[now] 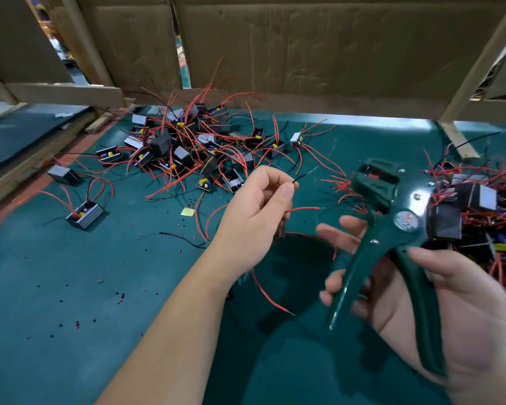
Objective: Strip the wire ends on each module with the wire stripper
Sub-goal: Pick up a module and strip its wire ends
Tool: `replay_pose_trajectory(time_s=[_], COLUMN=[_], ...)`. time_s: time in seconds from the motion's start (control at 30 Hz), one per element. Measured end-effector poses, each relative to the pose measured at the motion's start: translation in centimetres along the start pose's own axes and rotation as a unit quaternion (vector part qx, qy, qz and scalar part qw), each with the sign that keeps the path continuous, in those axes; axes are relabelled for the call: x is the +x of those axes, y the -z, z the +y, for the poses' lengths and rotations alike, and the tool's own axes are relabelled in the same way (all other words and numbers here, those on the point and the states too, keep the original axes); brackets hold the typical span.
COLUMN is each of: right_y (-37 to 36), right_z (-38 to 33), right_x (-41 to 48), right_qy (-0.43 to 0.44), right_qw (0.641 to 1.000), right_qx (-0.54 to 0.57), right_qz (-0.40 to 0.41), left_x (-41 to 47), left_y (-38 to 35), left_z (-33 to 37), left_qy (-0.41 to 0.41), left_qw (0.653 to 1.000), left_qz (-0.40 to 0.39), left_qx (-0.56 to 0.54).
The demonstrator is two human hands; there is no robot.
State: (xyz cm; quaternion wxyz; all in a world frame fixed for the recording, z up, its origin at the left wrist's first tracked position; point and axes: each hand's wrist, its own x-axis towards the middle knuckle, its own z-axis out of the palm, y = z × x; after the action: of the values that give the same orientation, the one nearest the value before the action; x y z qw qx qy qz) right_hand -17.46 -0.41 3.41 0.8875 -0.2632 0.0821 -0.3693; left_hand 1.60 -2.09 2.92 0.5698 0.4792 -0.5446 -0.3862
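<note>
My left hand (253, 213) is raised over the green mat and pinches a thin black wire (302, 176) between thumb and forefinger; the wire's tip is bare. A small module is mostly hidden under that palm, and its red wires (268, 296) trail down and to the right. My right hand (447, 305) grips the dark green wire stripper (392, 226) by its two handles, which are spread apart. The stripper's jaws (373, 178) point up and left, a short gap right of the black wire's tip.
A heap of modules with red and black wires (187, 144) lies at the back centre. Another heap (479, 211) sits at the right edge behind the stripper. Single modules (85, 214) lie at the left. Bits of stripped insulation (120, 298) dot the mat. Cardboard walls (304, 45) close off the back.
</note>
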Motion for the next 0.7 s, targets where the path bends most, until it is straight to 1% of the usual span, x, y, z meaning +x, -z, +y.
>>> replay_pose_trajectory(time_s=[0.07, 0.1, 0.13, 0.2, 0.3, 0.33, 0.4, 0.43, 0.47, 0.5, 0.53, 0.63, 0.7], right_y=[0.6, 0.7, 0.7, 0.4, 0.8, 0.6, 0.1, 0.2, 0.9, 1.4, 2.0, 1.8, 1.6], right_z=[0.5, 0.5, 0.5, 0.2, 0.2, 0.4, 0.4, 0.6, 0.7, 0.7, 0.7, 0.8, 0.6], right_x=[-0.1, -0.1, -0.3, -0.4, 0.3, 0.5, 0.6, 0.8, 0.8, 0.7, 0.5, 0.5, 0.5], right_qy=[-0.005, -0.013, -0.021, -0.044, -0.07, -0.072, -0.068, -0.07, -0.082, -0.079, -0.079, -0.077, -0.09], right_qw=[0.992, 0.99, 0.991, 0.995, 0.994, 0.995, 0.997, 0.997, 0.996, 0.992, 0.988, 0.993, 0.991], right_qx=[-0.082, -0.086, -0.084, -0.077, -0.08, -0.069, -0.007, -0.007, -0.041, -0.101, -0.129, -0.093, -0.096], right_qz=[0.097, 0.113, 0.104, 0.055, 0.016, -0.012, -0.048, -0.04, -0.021, 0.018, 0.02, -0.015, 0.028], left_x=[0.0, 0.0, 0.0, -0.1, 0.0, 0.0, -0.1, -0.1, -0.2, -0.3, -0.3, -0.4, -0.5], left_y=[0.1, 0.1, 0.1, 0.0, 0.0, 0.0, 0.1, 0.1, 0.1, 0.0, 0.0, -0.2, -0.2], left_z=[0.0, -0.1, -0.1, -0.2, -0.1, 0.0, 0.1, 0.1, 0.2, 0.3, 0.4, 0.6, 0.6], left_qy=[-0.031, -0.045, -0.059, -0.082, -0.096, -0.099, -0.108, -0.113, -0.119, -0.124, -0.13, -0.15, -0.158], left_qw=[0.999, 0.998, 0.997, 0.992, 0.989, 0.989, 0.988, 0.987, 0.986, 0.984, 0.983, 0.977, 0.975], left_qz=[-0.006, -0.005, 0.0, 0.016, 0.03, 0.031, 0.031, 0.032, 0.034, 0.033, 0.033, 0.031, 0.029], left_qx=[0.021, 0.034, 0.053, 0.09, 0.106, 0.106, 0.104, 0.107, 0.113, 0.12, 0.128, 0.147, 0.153])
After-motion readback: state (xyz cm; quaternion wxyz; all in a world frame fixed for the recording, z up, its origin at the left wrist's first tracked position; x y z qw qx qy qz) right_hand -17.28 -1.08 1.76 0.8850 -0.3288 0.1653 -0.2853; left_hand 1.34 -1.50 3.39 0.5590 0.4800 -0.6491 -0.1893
